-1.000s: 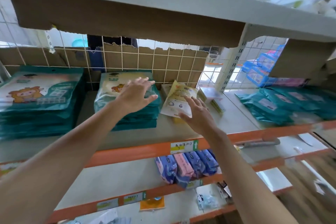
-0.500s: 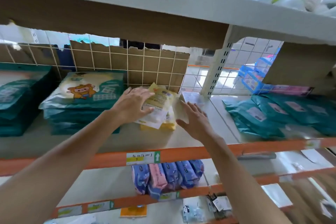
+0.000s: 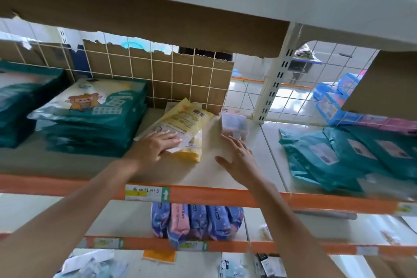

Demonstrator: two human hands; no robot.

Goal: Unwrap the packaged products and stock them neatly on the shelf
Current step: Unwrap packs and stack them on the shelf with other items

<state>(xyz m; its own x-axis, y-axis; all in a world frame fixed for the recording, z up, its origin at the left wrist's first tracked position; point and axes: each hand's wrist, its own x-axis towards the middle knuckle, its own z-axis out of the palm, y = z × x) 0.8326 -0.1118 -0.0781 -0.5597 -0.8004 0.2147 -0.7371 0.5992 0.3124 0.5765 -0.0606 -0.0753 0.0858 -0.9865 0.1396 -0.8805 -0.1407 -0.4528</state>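
Note:
A small stack of yellow packets lies in the middle of the orange-edged shelf. My left hand rests flat on the near end of the top packet, fingers straight. My right hand is spread open over the bare shelf board to the right of the stack, its fingertips close to a small clear plastic box. Neither hand grips anything.
A pile of teal packs with a bear print sits left of the yellow stack, more teal packs further left. Loose teal bags lie on the right. Cardboard and wire mesh back the shelf. Purple and pink pouches stand below.
My left hand moved from the bear-print pile onto the yellow packets and presses them flat. My right hand shifted right, off the packets, toward the clear box. The view swung right.

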